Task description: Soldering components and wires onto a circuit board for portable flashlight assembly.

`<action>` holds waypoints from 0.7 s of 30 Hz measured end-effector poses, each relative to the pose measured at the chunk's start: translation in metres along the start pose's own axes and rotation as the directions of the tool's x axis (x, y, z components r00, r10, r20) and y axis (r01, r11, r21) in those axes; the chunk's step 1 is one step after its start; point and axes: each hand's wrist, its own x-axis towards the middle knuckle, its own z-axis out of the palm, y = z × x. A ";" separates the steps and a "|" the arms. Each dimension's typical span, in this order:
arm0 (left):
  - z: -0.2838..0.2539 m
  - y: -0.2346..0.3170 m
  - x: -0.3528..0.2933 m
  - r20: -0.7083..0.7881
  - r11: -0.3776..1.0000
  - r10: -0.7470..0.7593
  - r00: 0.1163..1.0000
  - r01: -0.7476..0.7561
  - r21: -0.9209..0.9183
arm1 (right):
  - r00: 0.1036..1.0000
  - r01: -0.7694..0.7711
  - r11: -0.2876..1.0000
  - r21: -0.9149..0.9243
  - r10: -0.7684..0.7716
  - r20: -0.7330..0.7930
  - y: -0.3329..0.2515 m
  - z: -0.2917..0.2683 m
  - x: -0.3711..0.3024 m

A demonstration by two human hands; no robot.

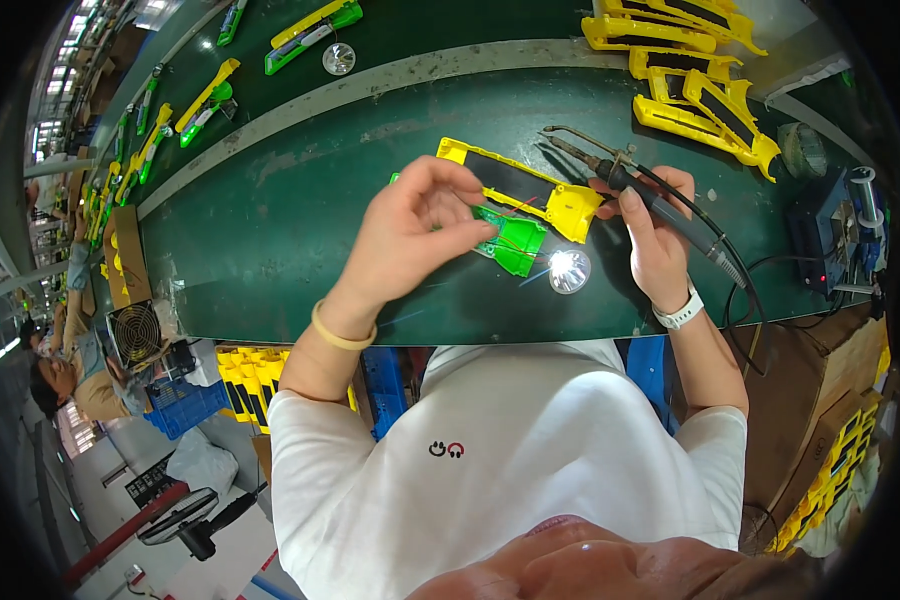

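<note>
My right hand [655, 235] grips a soldering iron [660, 200] with a thin metal feed tube along it, its tip pointing to the far left. My left hand [415, 225] is over the green lamp housing [515, 245], fingers curled, with a gap between thumb and forefinger. The thumb tip overlaps the housing's edge; whether it presses on it I cannot tell. Thin red wires run from the housing to a yellow casing half [570, 208] with a dark panel, lying just beyond. Close to my side of the housing, a round reflector lamp [570, 271] shines brightly. My left hand hides part of the housing.
Yellow casing halves [705, 90] are piled at the far right. A blue soldering station [820, 235] with a solder spool [865, 200] stands at the right edge. More green and yellow lamps [310, 35] lie past the grey strip [370, 90]. A person [90, 375] is at far left.
</note>
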 end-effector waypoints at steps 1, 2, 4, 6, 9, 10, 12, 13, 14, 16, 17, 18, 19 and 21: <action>0.005 -0.004 0.002 -0.039 0.922 0.198 0.979 -0.172 0.347 | 1.000 -0.004 1.000 -0.022 0.004 0.012 0.001 -0.002 0.000; 0.014 -0.006 0.011 0.020 0.722 0.432 0.902 -0.358 0.592 | 1.000 -0.008 0.999 -0.046 0.009 0.017 0.003 -0.003 -0.001; 0.025 -0.017 0.023 0.149 0.557 0.552 0.821 -0.496 0.666 | 1.000 0.001 1.000 -0.020 0.000 0.022 0.004 0.003 -0.002; 0.028 -0.024 0.026 0.196 0.581 0.484 0.853 -0.481 0.657 | 0.999 0.032 0.999 -0.005 -0.032 -0.024 0.001 0.009 -0.003; 0.026 -0.031 0.031 0.174 0.674 0.426 0.888 -0.440 0.594 | 0.999 0.012 0.999 -0.044 -0.014 -0.038 0.000 -0.015 -0.008; 0.026 -0.030 0.033 0.194 0.666 0.414 0.889 -0.442 0.601 | 0.999 0.042 0.998 -0.040 -0.043 -0.034 -0.001 -0.021 -0.010; 0.027 -0.028 0.035 0.218 0.655 0.399 0.891 -0.444 0.611 | 0.992 0.051 0.998 -0.029 -0.054 -0.111 -0.003 -0.024 -0.016; 0.027 -0.028 0.037 0.228 0.638 0.392 0.891 -0.442 0.630 | 0.993 0.035 0.999 -0.033 -0.039 -0.114 -0.003 -0.024 -0.019; 0.029 -0.027 0.037 0.238 0.621 0.386 0.891 -0.442 0.647 | 0.993 0.019 0.999 -0.039 -0.023 -0.118 -0.002 -0.024 -0.021; 0.029 -0.027 0.039 0.243 0.606 0.375 0.895 -0.434 0.666 | 0.998 0.028 0.997 -0.078 -0.033 -0.054 0.000 -0.026 -0.022; 0.029 -0.026 0.039 0.245 0.592 0.365 0.898 -0.427 0.684 | 0.999 0.026 0.995 -0.094 -0.029 -0.032 0.000 -0.026 -0.022; 0.030 -0.026 0.039 0.248 0.590 0.365 0.897 -0.429 0.684 | 1.000 0.023 0.989 -0.147 -0.025 -0.017 0.001 -0.026 -0.022; 0.030 -0.026 0.039 0.242 0.594 0.361 0.901 -0.422 0.684 | 0.999 0.024 0.989 -0.146 -0.028 -0.020 0.003 -0.027 -0.022; 0.031 -0.026 0.039 0.239 0.598 0.356 0.904 -0.416 0.685 | 1.000 -0.016 0.984 -0.175 0.017 0.002 0.005 -0.030 -0.023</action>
